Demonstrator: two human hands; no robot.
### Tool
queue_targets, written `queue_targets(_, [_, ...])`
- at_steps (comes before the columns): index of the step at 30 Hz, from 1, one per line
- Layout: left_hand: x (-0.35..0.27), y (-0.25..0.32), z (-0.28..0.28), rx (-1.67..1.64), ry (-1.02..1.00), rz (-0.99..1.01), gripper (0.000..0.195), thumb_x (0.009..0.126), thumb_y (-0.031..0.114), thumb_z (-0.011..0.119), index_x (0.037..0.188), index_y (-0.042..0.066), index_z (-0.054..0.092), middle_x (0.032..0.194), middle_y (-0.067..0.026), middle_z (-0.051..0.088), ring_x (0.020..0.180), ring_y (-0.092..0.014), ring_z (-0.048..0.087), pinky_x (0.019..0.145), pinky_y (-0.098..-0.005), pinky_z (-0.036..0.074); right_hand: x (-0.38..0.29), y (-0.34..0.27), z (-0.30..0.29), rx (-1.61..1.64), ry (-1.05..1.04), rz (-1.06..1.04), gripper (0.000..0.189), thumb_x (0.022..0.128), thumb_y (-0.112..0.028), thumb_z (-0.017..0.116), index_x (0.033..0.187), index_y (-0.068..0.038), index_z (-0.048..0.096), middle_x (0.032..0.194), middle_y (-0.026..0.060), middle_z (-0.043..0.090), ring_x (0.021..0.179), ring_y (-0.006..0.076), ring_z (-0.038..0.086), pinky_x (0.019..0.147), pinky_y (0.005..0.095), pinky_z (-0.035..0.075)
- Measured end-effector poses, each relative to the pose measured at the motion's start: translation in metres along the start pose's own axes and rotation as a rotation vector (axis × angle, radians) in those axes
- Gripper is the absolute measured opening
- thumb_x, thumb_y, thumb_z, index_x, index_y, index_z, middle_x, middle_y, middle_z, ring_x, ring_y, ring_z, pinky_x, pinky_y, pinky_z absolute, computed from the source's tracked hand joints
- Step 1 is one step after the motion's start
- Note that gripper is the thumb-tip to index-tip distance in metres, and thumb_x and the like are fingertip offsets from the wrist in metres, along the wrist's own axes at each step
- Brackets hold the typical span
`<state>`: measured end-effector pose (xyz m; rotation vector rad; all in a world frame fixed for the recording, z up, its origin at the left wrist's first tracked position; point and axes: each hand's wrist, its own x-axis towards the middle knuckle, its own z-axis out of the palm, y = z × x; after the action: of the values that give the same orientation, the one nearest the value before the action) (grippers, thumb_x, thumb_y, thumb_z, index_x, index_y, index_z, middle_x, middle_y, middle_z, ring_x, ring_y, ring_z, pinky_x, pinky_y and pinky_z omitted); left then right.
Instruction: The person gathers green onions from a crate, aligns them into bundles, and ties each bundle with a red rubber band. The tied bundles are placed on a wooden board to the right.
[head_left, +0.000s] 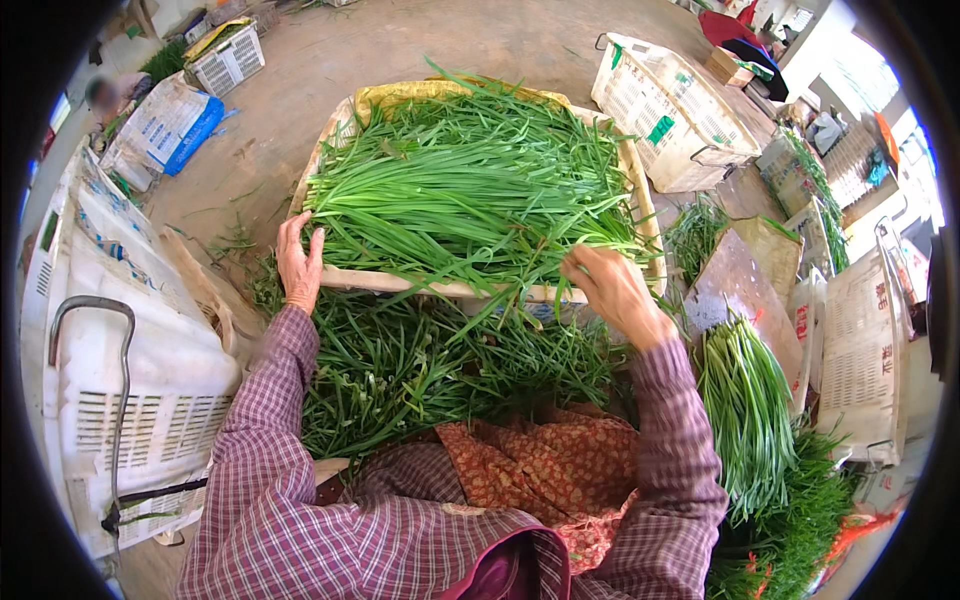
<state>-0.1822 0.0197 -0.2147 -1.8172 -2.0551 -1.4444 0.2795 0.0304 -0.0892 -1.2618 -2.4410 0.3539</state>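
Note:
A white plastic crate (450, 289) stands in front of me, heaped with long green leafy stalks (450, 180) that look like garlic chives. Yellow sheeting (409, 91) lines its far edge. My left hand (300, 262) rests at the crate's near left corner, fingers spread, fingertips against the stalk ends. Over the near right part of the heap is my right hand (611, 289), its fingers curled near some leaf tips; whether they pinch a leaf is unclear. Loose green leaves (450, 367) lie between the crate and my patterned apron (540, 465).
Large white crates stand left (142, 360), back right (667, 112) and right (862, 360). A bundle of green stalks (746, 412) leans at my right beside a worn board (750, 292). Another person (116, 97) is at the far left near a white and blue sack (172, 127).

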Motion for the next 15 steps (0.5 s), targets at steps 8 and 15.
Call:
queue_targets(8, [0.002,-0.012,-0.011,-0.081,0.138,0.034,0.035,0.095,0.018,0.062,0.127,0.006,0.057,0.125,-0.0124,0.055,0.118,-0.029,0.053,0.105,-0.0398,0.041,0.017,-0.019,0.007,-0.326,0.048,-0.114,0.032,0.077,0.002,0.067,0.106,-0.011,0.067,0.118,0.0095,0.062,0.113,0.0317,0.058,0.09,0.0417,0.051])
queue_targets(15, [0.016,-0.036,-0.028,-0.374,-0.046,-0.247,0.056,0.095,0.016,0.061,0.147,0.009,0.042,0.146,-0.0138,0.043,0.139,-0.029,0.04,0.114,-0.0413,0.035,0.018,-0.013,0.042,-0.316,0.084,-0.093,0.004,0.083,-0.012,0.068,0.085,-0.012,0.072,0.103,0.0033,0.068,0.101,0.0266,0.063,0.085,0.0425,0.052])
